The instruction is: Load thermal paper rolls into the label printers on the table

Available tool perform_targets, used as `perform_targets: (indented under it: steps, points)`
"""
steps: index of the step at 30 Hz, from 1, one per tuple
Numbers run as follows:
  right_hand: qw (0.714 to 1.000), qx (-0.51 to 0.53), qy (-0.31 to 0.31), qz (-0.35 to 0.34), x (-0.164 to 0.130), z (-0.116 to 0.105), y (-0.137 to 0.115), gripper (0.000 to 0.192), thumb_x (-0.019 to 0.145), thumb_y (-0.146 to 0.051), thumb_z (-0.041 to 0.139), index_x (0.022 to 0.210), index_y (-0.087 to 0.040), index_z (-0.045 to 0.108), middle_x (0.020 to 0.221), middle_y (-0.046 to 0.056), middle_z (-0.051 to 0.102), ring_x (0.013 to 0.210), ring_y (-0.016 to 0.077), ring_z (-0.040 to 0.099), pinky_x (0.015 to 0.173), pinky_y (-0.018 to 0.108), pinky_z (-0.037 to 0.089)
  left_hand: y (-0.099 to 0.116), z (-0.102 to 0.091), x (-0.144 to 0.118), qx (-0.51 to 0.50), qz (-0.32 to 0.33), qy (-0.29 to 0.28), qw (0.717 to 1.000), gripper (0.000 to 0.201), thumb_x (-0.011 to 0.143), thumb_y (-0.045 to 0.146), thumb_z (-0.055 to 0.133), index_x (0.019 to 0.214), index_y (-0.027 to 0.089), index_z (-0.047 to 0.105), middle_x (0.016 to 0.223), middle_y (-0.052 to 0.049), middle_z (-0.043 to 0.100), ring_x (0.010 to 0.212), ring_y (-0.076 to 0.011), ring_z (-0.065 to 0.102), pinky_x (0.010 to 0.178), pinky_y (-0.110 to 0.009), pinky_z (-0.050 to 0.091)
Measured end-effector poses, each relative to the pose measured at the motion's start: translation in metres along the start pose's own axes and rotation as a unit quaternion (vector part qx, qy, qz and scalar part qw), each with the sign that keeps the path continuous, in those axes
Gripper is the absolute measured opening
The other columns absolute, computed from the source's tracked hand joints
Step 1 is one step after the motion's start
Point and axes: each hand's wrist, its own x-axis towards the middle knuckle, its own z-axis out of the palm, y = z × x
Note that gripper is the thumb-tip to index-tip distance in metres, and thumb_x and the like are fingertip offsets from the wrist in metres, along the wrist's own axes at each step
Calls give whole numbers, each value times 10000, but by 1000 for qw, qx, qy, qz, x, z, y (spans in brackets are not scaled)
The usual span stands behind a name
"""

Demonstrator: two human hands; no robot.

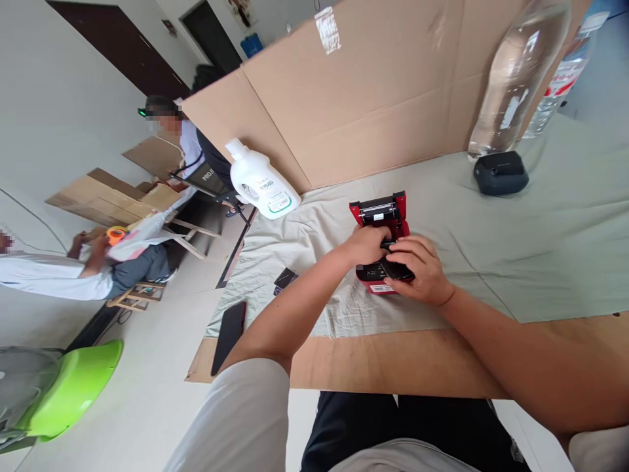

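A black piece (397, 268) is being clasped by right hand (421, 267); left hand (366, 246), grip indeterminable. Red-and-black device (372, 271) is being judged rigid, best side-held.

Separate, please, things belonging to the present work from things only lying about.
In use:
red machine, open, touched by left hand and right hand

Apparently lying about:
phone
small dark items
white bottle
large clear bottle
water bottle
black case
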Motion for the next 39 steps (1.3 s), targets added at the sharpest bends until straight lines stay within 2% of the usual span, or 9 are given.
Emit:
perform_targets:
  steps: [6,9,11,14,18,23,27,33,39]
  points:
    - [1000,16,-20,-6,1,0,1,169,817,-368,692,924,-238,694,918,68,725,953,260,633,864,451,527,4,9,7,61,-13,32,998,151,766,288,697,890,217,748,970,-79,756,1071,-317,639,1021,-456,437]
    - [999,-8,-22,-23,1,-1,-1,143,822,-355,693,916,-247,700,922,56,737,955,255,637,862,447,522,-3,14,-3,-68,39,168,983,102,831,280,651,855,227,734,938,-57,750,924,-243,674,904,-361,506]
    - [999,-24,-24,-41,2,-2,-3,123,823,-345,699,909,-257,703,927,41,747,960,249,643,861,440,518,-10,15,-12,-132,74,293,944,225,935,344,529,929,219,716,953,-60,734,891,-209,668,881,-340,513]
    - [997,-35,-16,-74,3,-2,-4,133,809,-323,726,921,-253,708,924,33,758,954,243,644,841,427,516,-20,12,-22,-120,72,436,889,443,985,516,415,1142,183,663,1177,-123,675,1148,-249,596,1052,-403,430]
    - [994,-63,-16,-86,3,-2,-5,106,801,-335,737,880,-266,721,901,11,763,943,241,641,837,431,511,-28,15,-30,-100,76,428,895,701,976,653,273,1430,150,456,1428,-182,521,1370,-300,432,1156,-473,299]
    - [992,-109,0,-70,1,-2,-6,111,814,-399,710,808,-290,731,1005,24,749,1062,272,614,912,484,491,-16,50,-57,-124,93,455,877,647,1011,568,181,1407,141,463,1099,-138,676,1085,-251,613,1079,-459,354]
    - [994,-93,-13,-50,0,0,-5,130,825,-416,686,848,-291,715,1063,40,720,1143,293,590,976,523,476,-8,83,-70,-125,118,478,861,548,1003,536,252,1309,166,516,1118,-149,678,1136,-276,619,1060,-486,362]
    - [998,-60,-4,0,-3,4,-2,582,785,-575,706,1229,-213,605,1137,148,664,1034,312,632,929,527,523,-8,108,-60,-140,97,535,827,518,945,572,412,1286,190,491,1198,-168,644,1248,-316,574,1036,-504,377]
    - [994,-104,-19,35,-5,7,-3,688,774,-649,673,1291,-208,569,1068,146,682,954,318,655,881,502,529,-11,115,-58,-172,58,528,830,544,925,616,405,1255,195,502,1157,-159,667,1240,-325,588,1056,-521,338]
